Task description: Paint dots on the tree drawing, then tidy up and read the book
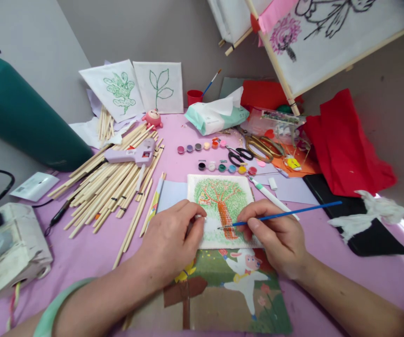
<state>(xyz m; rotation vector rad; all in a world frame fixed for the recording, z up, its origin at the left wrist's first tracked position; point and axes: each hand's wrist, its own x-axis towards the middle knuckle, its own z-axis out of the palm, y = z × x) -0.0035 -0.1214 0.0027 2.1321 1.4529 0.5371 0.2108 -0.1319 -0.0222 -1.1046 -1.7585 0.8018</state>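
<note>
A small square canvas [219,192] with a painted tree, green crown and red-brown trunk, lies on the pink table in front of me. My right hand [275,236] pinches a thin blue paintbrush [293,213], its tip touching the canvas near the base of the trunk. My left hand [170,238] rests on the canvas's left edge with its fingers curled, holding it down. Below the canvas lies a picture book [223,295] showing a white cartoon animal.
Two rows of small paint pots [223,166] sit behind the canvas, with scissors [240,154] beside them. A heap of wooden sticks [111,182] and a lilac glue gun [132,154] lie to the left. Red fabric [349,145], a crumpled tissue [370,210] and a wipes pack [216,114] lie right and behind.
</note>
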